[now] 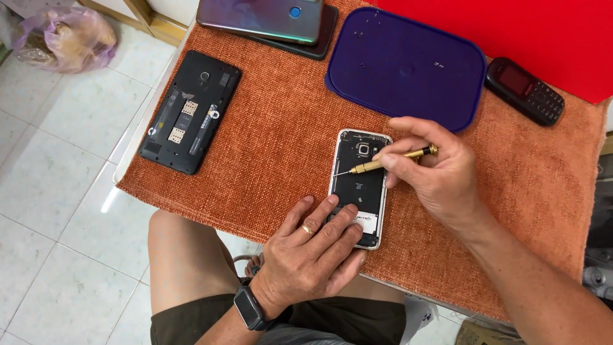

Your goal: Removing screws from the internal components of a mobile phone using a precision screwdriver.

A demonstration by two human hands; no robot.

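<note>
Opened phone (359, 185) lies back-up on the orange cloth (274, 140) near the desk's front edge — left hand (316, 252) presses flat on its lower end, fingers spread. Right hand (434, 172) pinches a brass screwdriver (389, 161), tip at the phone's left edge. Blue lid (408, 64) sits just beyond.

The left hand (311, 246) covers the lower end of the opened phone (359, 185), so that part of its back cannot be seen, and the screwdriver (383, 163) tip is too fine to tell whether it sits in a screw. The two stacked phones (268, 19) and the red sheet (511, 32) are cut off by the top edge, and the right forearm runs out at the lower right corner. Small specks on the blue lid (408, 64) are too tiny to identify.
</note>
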